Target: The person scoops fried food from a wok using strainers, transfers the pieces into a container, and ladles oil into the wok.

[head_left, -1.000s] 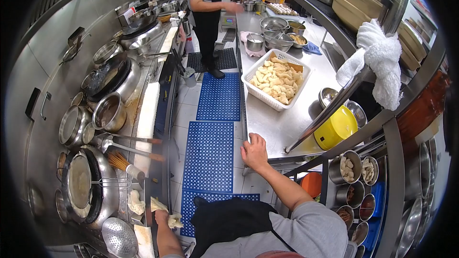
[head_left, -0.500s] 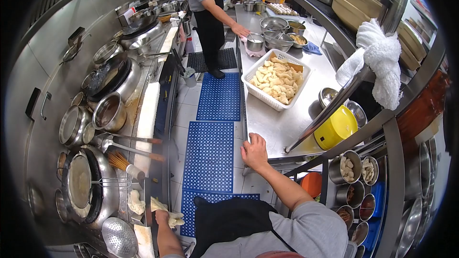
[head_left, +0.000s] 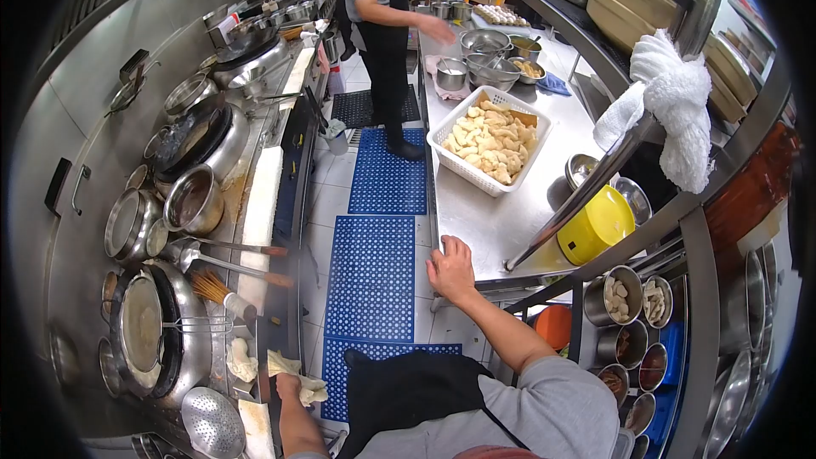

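Observation:
My right hand (head_left: pixel 451 269) rests on the near left corner of the steel table (head_left: pixel 484 242), fingers apart and holding nothing. Down at the stove's front edge, my left hand (head_left: pixel 288 386) is by a pale cloth (head_left: pixel 297 374); its fingers are largely hidden against the cloth, so the grip is unclear. A second cloth (head_left: pixel 241 360) lies just left of it on the ledge. Farther along the table, beyond my right hand, a white basket (head_left: pixel 476 180) holds many pale yellow pieces of food. A yellow container (head_left: pixel 599 225) stands to the right.
Woks and pots, including a steel pot (head_left: pixel 195 200), line the stove at left. A perforated ladle (head_left: pixel 212 422) lies near me. Blue mats (head_left: pixel 371 276) cover the aisle, where a co-worker (head_left: pixel 380 25) stands. Food tins (head_left: pixel 623 296) are at right; a white towel (head_left: pixel 671 110) hangs above.
The co-worker has lifted a hand off the table area by the small pot and shifted their feet. Another person's arm now shows behind them at the stove. My hands have stayed in place.

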A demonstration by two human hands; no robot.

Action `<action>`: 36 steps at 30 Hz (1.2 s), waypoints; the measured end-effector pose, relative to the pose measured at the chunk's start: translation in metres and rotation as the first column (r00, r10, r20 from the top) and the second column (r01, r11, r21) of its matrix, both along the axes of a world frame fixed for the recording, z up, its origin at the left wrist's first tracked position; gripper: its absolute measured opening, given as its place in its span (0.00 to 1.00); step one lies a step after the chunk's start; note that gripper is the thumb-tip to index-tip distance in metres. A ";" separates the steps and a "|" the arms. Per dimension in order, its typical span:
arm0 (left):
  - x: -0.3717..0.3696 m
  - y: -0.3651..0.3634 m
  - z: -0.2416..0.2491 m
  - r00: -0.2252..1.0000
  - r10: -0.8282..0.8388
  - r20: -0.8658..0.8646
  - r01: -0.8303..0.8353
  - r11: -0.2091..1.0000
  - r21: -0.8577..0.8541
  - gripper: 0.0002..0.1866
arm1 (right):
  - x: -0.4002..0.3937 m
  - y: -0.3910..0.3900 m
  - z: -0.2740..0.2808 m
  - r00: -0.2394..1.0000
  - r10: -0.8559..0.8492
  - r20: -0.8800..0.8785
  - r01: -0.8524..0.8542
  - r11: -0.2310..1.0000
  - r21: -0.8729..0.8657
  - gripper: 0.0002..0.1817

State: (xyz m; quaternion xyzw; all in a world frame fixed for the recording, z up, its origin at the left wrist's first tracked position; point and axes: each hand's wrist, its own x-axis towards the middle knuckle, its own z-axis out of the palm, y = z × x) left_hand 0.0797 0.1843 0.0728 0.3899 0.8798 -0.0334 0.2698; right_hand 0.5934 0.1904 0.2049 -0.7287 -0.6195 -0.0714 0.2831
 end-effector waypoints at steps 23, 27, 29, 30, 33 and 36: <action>0.003 -0.001 0.005 1.000 0.018 0.016 -0.019 1.000 0.025 0.17 | -0.001 0.000 0.002 1.000 -0.005 0.006 0.005 1.000 0.011 0.12; 0.005 0.000 0.009 1.000 0.007 -0.003 -0.007 1.000 -0.014 0.18 | -0.001 0.000 0.001 1.000 -0.006 0.001 0.006 1.000 0.004 0.12; 0.005 0.000 0.009 1.000 -0.005 -0.015 0.005 0.999 -0.032 0.19 | -0.001 0.000 0.002 1.000 -0.008 0.002 0.008 1.000 -0.001 0.12; 0.003 0.001 0.006 1.000 -0.006 -0.015 0.005 1.000 -0.029 0.19 | -0.001 0.000 0.001 1.000 -0.008 0.001 0.008 1.000 -0.001 0.12; -0.009 0.003 -0.013 1.000 -0.002 -0.016 0.001 1.000 -0.024 0.20 | -0.001 0.001 0.001 1.000 -0.008 -0.001 0.008 1.000 0.000 0.12; -0.015 0.002 -0.026 1.000 0.009 -0.011 -0.009 0.999 0.031 0.18 | -0.001 0.001 0.001 1.000 -0.007 -0.002 0.007 1.000 0.000 0.12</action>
